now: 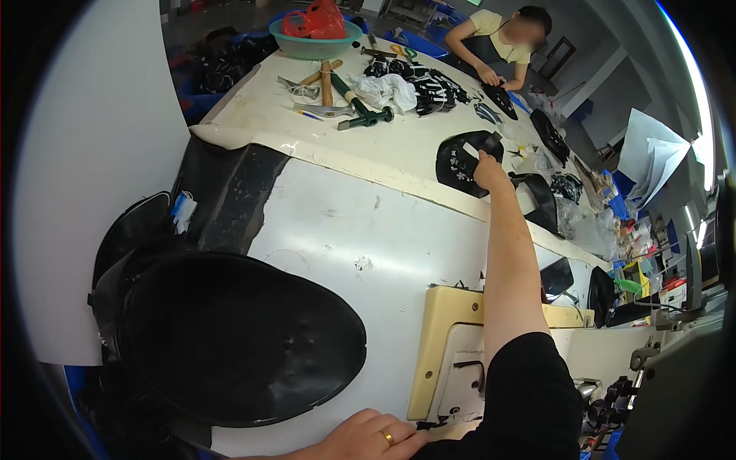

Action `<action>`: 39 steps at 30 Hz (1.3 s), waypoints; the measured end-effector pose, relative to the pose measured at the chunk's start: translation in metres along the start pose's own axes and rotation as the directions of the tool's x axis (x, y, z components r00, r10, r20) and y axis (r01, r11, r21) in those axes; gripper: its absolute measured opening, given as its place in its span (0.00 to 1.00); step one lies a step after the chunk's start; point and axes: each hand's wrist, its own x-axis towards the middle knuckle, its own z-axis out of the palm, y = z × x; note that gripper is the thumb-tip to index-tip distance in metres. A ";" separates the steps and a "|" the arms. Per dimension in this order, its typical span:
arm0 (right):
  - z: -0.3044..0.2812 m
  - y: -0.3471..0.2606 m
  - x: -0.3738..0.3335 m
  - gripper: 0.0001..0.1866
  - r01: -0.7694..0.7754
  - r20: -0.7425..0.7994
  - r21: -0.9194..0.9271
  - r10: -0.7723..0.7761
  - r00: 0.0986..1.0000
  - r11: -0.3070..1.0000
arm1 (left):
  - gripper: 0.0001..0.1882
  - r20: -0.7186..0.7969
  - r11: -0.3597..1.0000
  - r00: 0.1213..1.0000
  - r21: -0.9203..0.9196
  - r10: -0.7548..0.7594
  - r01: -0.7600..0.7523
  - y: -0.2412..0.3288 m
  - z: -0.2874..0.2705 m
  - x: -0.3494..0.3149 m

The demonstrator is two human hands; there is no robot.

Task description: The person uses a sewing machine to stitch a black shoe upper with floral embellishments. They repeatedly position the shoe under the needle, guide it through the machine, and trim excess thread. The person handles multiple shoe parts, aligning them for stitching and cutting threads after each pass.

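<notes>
My right hand (489, 172) reaches far across to the cream table, its fingers closed at the edge of a black leather-like piece (452, 162). Small pale flower-like shapes dot that piece, and a small white tab (471, 152) shows by my fingertips. At the lower edge my left hand (373, 437), with a gold ring, lies on the worktop with its fingers stretched out and nothing visible in them. Beside it on the left is a large rounded black panel (245, 337). The sewing machine's cream bed (448, 307) is partly hidden behind my right arm.
Hammers (327, 84), black strips (437, 88) and a green basin (314, 44) with a red bag lie on the far table. A co-worker (498, 46) handles a black piece there. Curved black parts (537, 201) and plastic bags (586, 226) sit at right.
</notes>
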 end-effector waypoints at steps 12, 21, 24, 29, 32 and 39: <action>-0.085 -0.038 0.007 0.08 0.095 -0.189 0.854 0.136 0.972 0.512 | 0.10 -0.008 0.989 0.992 -0.079 -0.124 0.123 0.001 0.001 0.005; 0.016 -0.019 0.007 0.25 -0.043 0.308 0.084 0.015 0.951 0.996 | 0.08 0.019 0.967 0.975 -0.126 -0.221 0.221 0.005 -0.001 0.008; 0.036 0.017 0.028 0.15 -0.081 -0.252 0.567 0.266 0.931 0.820 | 0.08 0.082 0.964 0.969 -0.111 -0.235 0.243 0.004 -0.004 0.010; -0.027 0.050 -0.001 0.10 0.339 -0.194 0.888 0.414 0.889 -0.311 | 0.07 0.044 0.964 0.970 -0.104 -0.241 0.244 0.004 -0.003 0.006; -0.033 0.066 -0.019 0.17 0.124 0.152 0.917 0.618 0.771 -0.380 | 0.07 0.034 0.960 0.967 -0.117 -0.252 0.254 0.004 -0.004 0.006; -0.087 0.016 -0.025 0.14 0.056 -0.008 0.958 0.168 0.986 -0.281 | 0.07 0.034 0.959 0.966 -0.113 -0.257 0.259 0.004 0.000 0.007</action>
